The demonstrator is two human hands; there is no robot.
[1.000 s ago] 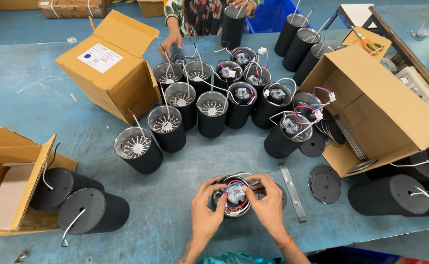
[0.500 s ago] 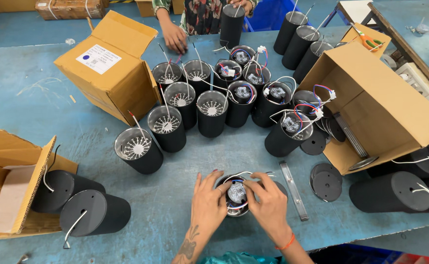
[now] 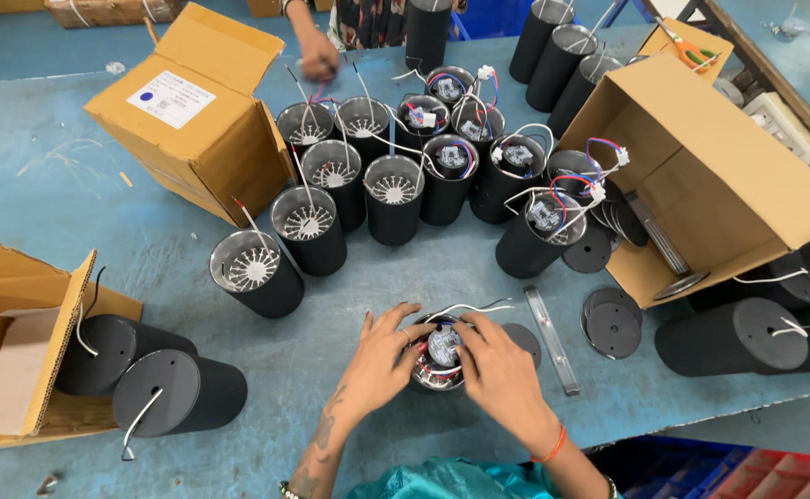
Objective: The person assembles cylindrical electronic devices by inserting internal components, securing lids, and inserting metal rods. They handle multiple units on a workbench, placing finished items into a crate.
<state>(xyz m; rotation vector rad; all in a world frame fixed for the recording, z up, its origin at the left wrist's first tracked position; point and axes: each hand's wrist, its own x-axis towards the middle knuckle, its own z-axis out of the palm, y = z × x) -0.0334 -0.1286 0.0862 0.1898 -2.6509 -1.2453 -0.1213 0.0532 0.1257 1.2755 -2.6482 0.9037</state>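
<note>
Both hands are working one black cylinder housing (image 3: 440,356), standing upright on the blue table (image 3: 72,176) right at the near edge. Left hand (image 3: 379,359) is cupping its left side, fingers curled over the rim. Right hand (image 3: 499,374) is gripping the right side, fingertips pressing at the small round module (image 3: 443,346) inside. White wires (image 3: 465,308) are trailing out the top. A flat metal strip (image 3: 551,338) is lying just beside it.
</note>
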